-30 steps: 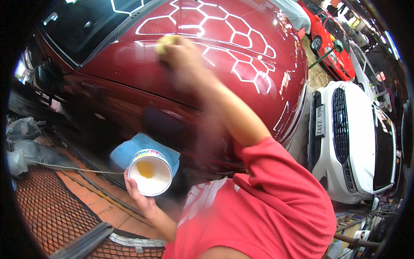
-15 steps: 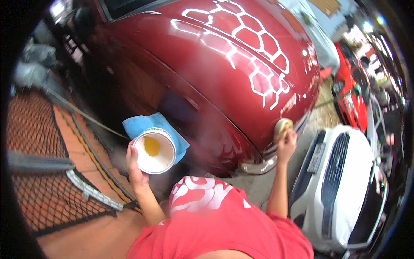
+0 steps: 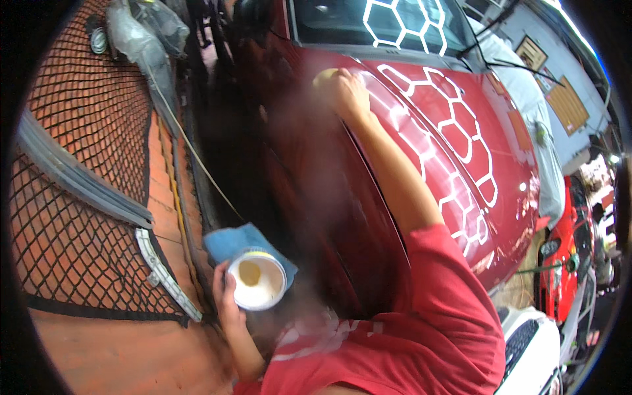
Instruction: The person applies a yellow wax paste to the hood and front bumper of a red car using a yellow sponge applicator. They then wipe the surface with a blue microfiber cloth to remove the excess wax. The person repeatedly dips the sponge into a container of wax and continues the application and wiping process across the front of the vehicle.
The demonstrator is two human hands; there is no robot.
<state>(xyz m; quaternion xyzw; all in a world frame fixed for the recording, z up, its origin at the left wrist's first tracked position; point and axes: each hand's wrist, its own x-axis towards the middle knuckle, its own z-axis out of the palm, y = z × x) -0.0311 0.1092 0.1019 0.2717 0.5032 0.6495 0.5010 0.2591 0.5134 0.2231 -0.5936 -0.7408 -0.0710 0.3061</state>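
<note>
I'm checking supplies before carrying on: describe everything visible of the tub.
The tub is round, apparently plastic, with a pale rim and a sliver of coloured outer wall. Open and tilted, its mouth faces the camera. The inside is whitish with a dull yellow patch, unclear whether contents or bare bottom. The left hand grips its left side, beside the red car; a blue cloth shows behind, perhaps touching.

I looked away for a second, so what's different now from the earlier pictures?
The right hand, holding the yellow pad, went to the front corner of the red hood, then back toward the windshield. The camera view turned too. Nothing was grabbed or let go: the left hand still holds the white tub, the blue cloth behind it.
</note>
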